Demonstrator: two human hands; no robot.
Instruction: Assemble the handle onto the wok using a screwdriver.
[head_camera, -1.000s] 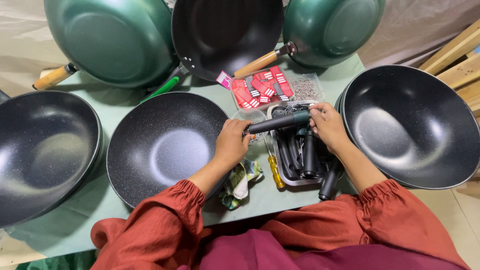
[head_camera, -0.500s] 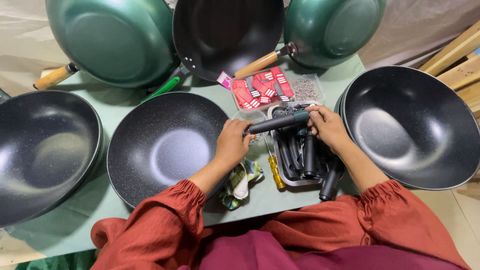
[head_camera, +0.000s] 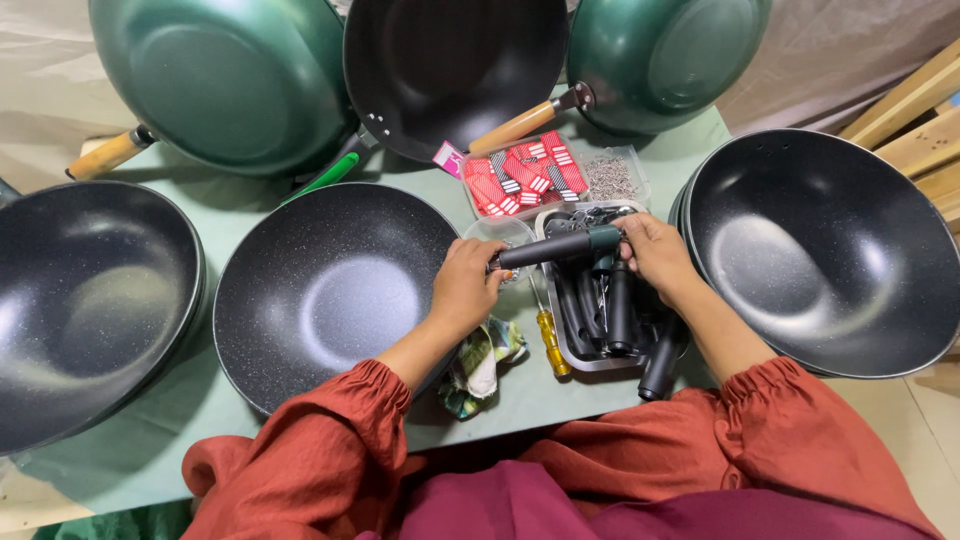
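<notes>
While both of my hands are raised over the metal tray (head_camera: 570, 345), I record the following. The black pan handle (head_camera: 550, 248) lies crosswise between them, above the tray's far end and just beside the right rim of the speckled black pan (head_camera: 330, 290) in front of me. My left hand (head_camera: 465, 290) is clenched around the handle's narrower left end; my right hand (head_camera: 655, 255) is closed on the greenish collar end, fingers wrapped over the top. Judged by its look, the handle is a rigid moulded piece, light for its length, matt-surfaced and unlikely to slip; it should tolerate firm pressure without damage. The best hold appears to be mid-shaft or at the two ends as now, keeping the collar free. Further black handles (head_camera: 620, 310) lie in the tray, one (head_camera: 662, 365) overhanging its near edge. A yellow-handled screwdriver (head_camera: 552, 340) rests on the green table (head_camera: 240, 215) just left of the tray, a crumpled cloth (head_camera: 480, 362) beside it. A clear box of small red packets (head_camera: 525, 178) and loose fasteners sits beyond. Green and black pans stand around.
</notes>
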